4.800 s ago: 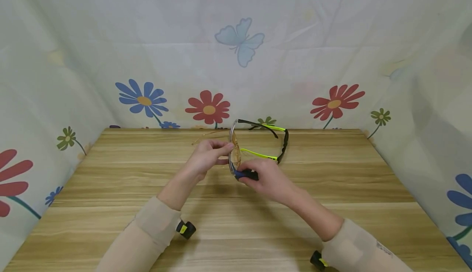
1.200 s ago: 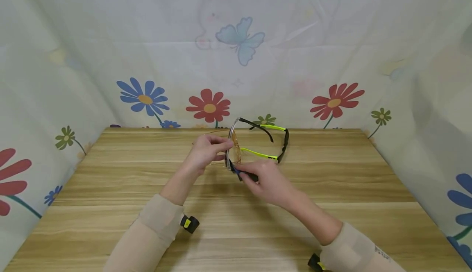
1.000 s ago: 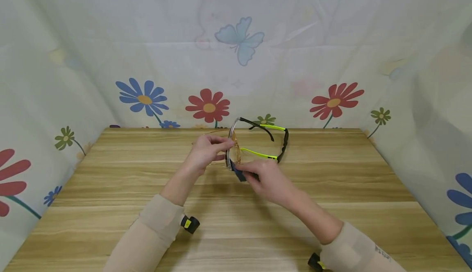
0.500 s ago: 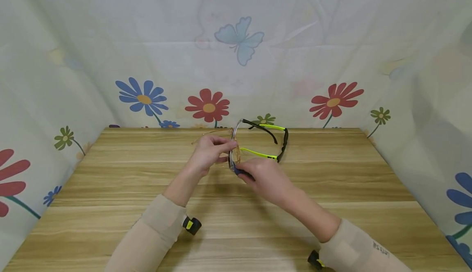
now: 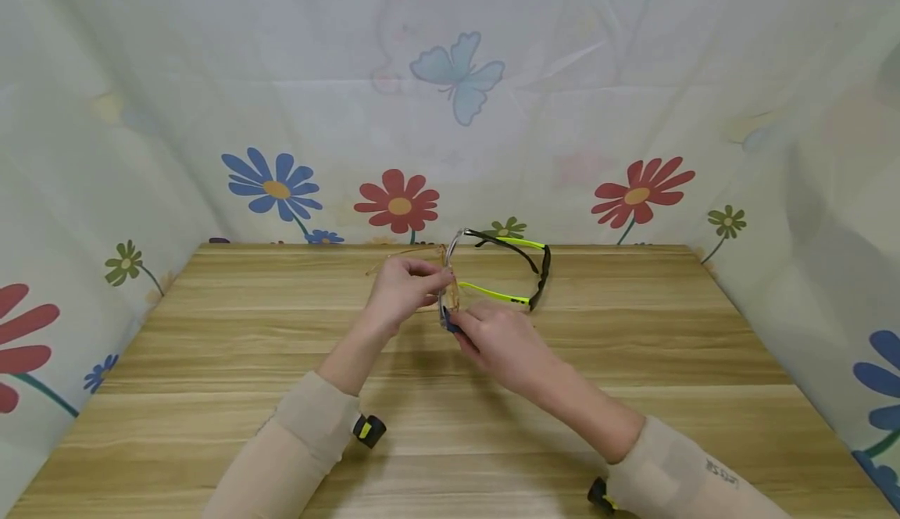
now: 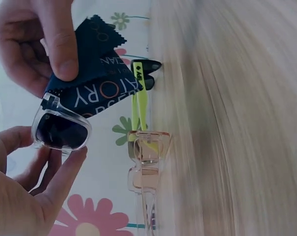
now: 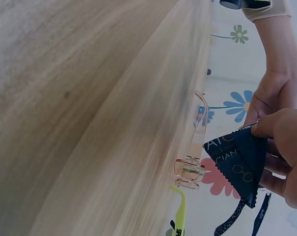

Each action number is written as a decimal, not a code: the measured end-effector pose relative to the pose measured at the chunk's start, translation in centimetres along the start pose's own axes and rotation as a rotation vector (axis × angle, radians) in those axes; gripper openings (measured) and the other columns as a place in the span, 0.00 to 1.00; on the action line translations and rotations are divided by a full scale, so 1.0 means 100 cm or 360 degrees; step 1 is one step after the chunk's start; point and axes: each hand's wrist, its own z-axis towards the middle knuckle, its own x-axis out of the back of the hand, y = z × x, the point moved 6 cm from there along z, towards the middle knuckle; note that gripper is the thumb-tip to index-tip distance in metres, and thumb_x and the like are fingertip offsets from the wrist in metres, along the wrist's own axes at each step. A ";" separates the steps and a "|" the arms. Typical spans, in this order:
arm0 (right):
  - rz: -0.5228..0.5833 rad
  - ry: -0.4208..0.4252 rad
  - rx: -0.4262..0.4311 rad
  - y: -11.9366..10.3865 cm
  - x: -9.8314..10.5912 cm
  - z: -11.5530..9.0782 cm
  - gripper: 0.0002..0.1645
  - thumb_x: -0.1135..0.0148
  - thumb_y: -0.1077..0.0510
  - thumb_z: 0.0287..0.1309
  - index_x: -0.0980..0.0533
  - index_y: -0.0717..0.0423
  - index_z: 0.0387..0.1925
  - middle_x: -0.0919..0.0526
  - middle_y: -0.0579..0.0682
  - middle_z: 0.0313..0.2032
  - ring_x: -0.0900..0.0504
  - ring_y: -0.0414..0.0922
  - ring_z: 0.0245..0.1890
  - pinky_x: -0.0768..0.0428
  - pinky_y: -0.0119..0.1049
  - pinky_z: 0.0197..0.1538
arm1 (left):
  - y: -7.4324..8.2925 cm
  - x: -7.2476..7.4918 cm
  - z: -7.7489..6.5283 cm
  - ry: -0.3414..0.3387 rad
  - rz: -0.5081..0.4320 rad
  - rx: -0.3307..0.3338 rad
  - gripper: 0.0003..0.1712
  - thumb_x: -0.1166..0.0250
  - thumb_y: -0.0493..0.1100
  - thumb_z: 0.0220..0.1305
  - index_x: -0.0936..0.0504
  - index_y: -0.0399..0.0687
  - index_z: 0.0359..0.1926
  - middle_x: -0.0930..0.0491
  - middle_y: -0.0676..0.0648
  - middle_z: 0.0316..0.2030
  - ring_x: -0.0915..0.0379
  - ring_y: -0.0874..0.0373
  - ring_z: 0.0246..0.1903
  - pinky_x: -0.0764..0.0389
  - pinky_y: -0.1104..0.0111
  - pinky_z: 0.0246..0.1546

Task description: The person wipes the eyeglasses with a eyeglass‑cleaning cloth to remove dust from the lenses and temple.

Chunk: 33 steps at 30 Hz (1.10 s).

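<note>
Clear-framed sunglasses [image 5: 453, 249] with dark lenses are held upright above the table, their black temples pointing right. My left hand [image 5: 401, 288] pinches the front frame between thumb and fingers. In the left wrist view one dark lens [image 6: 62, 132] faces the camera. My right hand [image 5: 502, 343] grips a navy lens cloth [image 6: 106, 73] with zigzag edges and printed lettering. The cloth is folded over the near end of the frame, by the hinge. In the right wrist view the cloth [image 7: 241, 164] hides most of the sunglasses.
Behind the hands, amber transparent eyeglasses [image 6: 146, 152] stand on the wooden table [image 5: 281, 425]. To their right lie black and neon-yellow glasses [image 5: 499, 294]. A flowered curtain [image 5: 520, 175] encloses the table's back and sides.
The sunglasses have shifted slightly right over the last second. Earlier the cloth hung lower beneath the right fingers; now less of it shows. Both hands keep their holds.
</note>
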 end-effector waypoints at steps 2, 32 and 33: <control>-0.0032 -0.0014 0.0019 -0.001 0.000 0.000 0.08 0.26 0.62 0.61 0.16 0.59 0.40 0.14 0.48 0.33 0.17 0.44 0.35 0.17 0.38 0.38 | 0.002 0.000 -0.001 0.0049 0.0141 -0.0049 0.10 0.27 0.43 0.65 0.11 0.39 0.39 0.14 0.44 0.37 0.17 0.53 0.37 0.15 0.57 0.44; -0.0285 -0.0063 0.0128 0.001 -0.004 -0.010 0.06 0.27 0.68 0.58 0.16 0.59 0.36 0.15 0.50 0.31 0.17 0.46 0.32 0.18 0.39 0.37 | 0.020 -0.001 -0.008 0.0278 0.1173 -0.0505 0.13 0.33 0.41 0.68 0.15 0.44 0.25 0.21 0.51 0.20 0.32 0.59 0.15 0.34 0.68 0.16; -0.0273 -0.0060 0.0127 0.003 -0.004 -0.011 0.06 0.27 0.68 0.58 0.16 0.59 0.36 0.15 0.51 0.31 0.17 0.46 0.31 0.18 0.39 0.36 | 0.019 0.001 -0.007 0.0276 0.1182 -0.0494 0.13 0.33 0.42 0.68 0.15 0.45 0.25 0.21 0.52 0.20 0.31 0.59 0.15 0.33 0.68 0.16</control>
